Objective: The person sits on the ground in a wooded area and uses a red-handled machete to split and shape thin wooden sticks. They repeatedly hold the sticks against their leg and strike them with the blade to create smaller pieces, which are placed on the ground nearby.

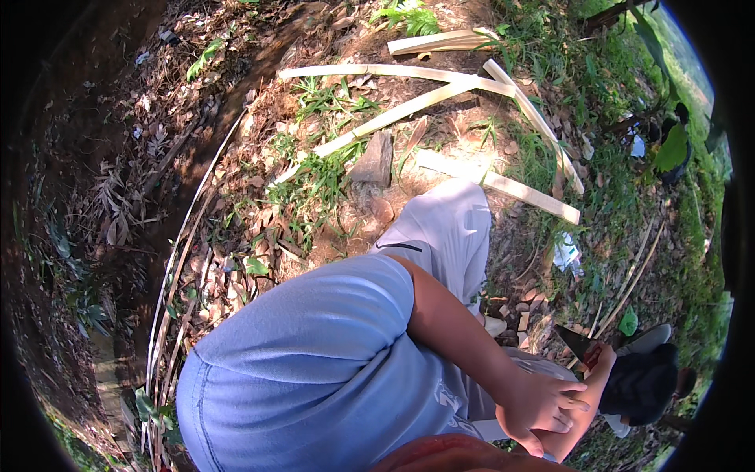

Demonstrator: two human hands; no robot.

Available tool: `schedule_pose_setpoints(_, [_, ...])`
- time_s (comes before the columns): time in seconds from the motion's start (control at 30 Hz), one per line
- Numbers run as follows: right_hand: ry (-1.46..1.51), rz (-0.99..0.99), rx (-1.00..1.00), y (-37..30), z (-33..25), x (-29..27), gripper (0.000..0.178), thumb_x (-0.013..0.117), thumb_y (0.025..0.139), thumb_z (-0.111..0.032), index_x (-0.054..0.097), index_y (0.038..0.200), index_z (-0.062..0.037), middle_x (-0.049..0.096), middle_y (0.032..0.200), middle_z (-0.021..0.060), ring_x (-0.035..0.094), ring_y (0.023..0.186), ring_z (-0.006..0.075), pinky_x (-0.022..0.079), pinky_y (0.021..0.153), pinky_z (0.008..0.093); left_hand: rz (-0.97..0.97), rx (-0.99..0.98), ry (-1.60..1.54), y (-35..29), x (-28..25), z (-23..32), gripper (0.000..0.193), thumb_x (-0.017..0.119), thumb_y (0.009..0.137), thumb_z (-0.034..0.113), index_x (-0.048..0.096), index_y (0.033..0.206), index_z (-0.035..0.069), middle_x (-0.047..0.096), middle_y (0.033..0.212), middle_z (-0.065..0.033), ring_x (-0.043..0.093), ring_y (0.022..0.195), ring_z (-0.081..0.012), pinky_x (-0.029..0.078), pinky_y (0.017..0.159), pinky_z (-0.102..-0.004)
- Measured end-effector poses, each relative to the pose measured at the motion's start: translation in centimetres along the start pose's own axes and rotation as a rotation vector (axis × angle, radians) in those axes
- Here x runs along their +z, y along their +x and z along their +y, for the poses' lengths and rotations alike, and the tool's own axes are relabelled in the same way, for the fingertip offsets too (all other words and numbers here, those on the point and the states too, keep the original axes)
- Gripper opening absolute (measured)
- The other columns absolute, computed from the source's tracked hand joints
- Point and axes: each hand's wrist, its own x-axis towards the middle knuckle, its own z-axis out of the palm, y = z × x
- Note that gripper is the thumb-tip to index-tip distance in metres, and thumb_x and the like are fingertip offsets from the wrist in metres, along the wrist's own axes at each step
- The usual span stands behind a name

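My left hand lies across my right forearm, its fingers spread over the skin and the thumb on the near side. Beyond it, my right hand is closed round a knife, whose broad, dark blade points up and to the left. The grip of the knife is hidden in my fingers. Small cut wood pieces lie on the ground beside the blade. Past my bent knee in pale trousers rests a flat, light strip of wood or bamboo.
Several long pale strips cross on the leafy ground ahead, with a stacked bundle at the far side. A flat stone-like block lies near my knee. Long thin canes curve along the left. A grey shoe and dark cloth are at right.
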Motion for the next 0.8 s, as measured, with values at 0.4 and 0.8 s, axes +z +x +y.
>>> schedule_pose_setpoints(0.4, [-0.002,-0.002,0.003,-0.7,0.0,-0.2,0.018,0.058,0.096,-0.017,0.056,0.106,-0.0022,0.053,0.088,0.0065,0.051,0.077,0.0206,0.04,0.073,0.0344,0.156,0.08,0.221,5.3,4.8,-4.9,0.09,0.048,0.099,0.074,0.076,0.095,-0.012,0.057,0.133,-0.049,0.041,0.145,-0.0603,0.029,0.123,-0.0642])
schedule_pose_setpoints(0.8, [0.013,-0.031,-0.007,-1.3,0.6,-0.2,0.02,0.057,0.097,-0.018,0.055,0.109,-0.0022,0.053,0.09,0.0062,0.051,0.08,0.0204,0.04,0.076,0.0341,0.231,0.089,0.238,7.7,7.2,-7.6,0.091,0.045,0.1,0.075,0.077,0.09,-0.009,0.077,0.117,-0.0186,0.041,0.147,-0.0573,0.023,0.125,-0.0693])
